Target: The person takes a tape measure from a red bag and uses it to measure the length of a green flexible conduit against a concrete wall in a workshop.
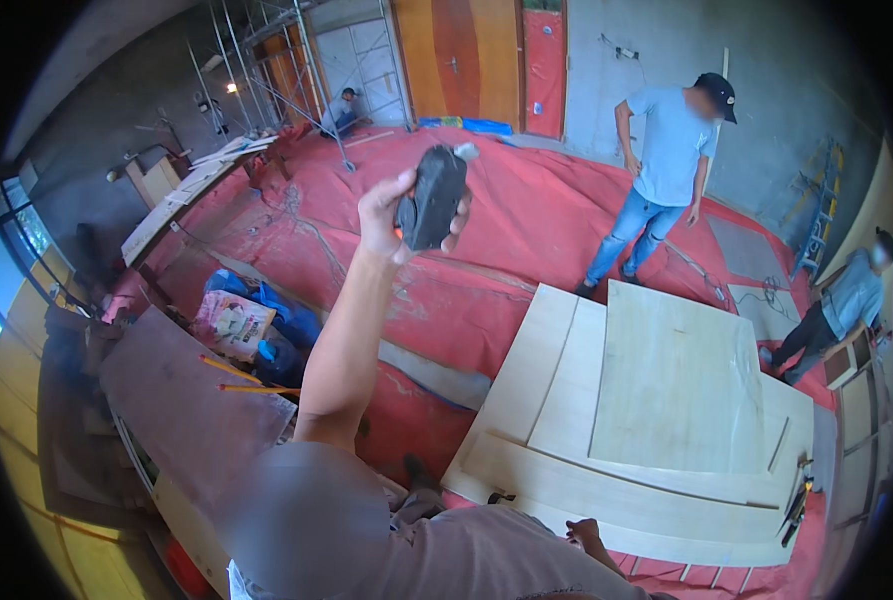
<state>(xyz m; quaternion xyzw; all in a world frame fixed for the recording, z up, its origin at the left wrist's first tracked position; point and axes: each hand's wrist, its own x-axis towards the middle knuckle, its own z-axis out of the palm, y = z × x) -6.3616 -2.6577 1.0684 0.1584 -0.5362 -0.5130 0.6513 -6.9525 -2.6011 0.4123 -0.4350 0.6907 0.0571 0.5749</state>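
Observation:
Neither of my own hands shows. Close at the lower edge is another person in a grey-brown shirt (486, 555), whose head is blurred. That person's bare arm (341, 345) reaches up toward the middle of the view, its hand (378, 215) closed around a dark, blocky object (434, 198) with rounded corners. I cannot make out its kind. Lower down, the same person's other hand (588, 535) hangs near the edge of stacked pale wooden panels (676, 380); whether it holds anything is unclear.
Red sheeting (506, 220) covers the floor. A person in a light blue shirt (666, 145) stands behind the panels; another (846, 300) is at far right. Someone crouches (341, 110) near scaffolding (306, 60). At left are a brown board (191, 400), blue bags (291, 320) and a long bench (191, 190).

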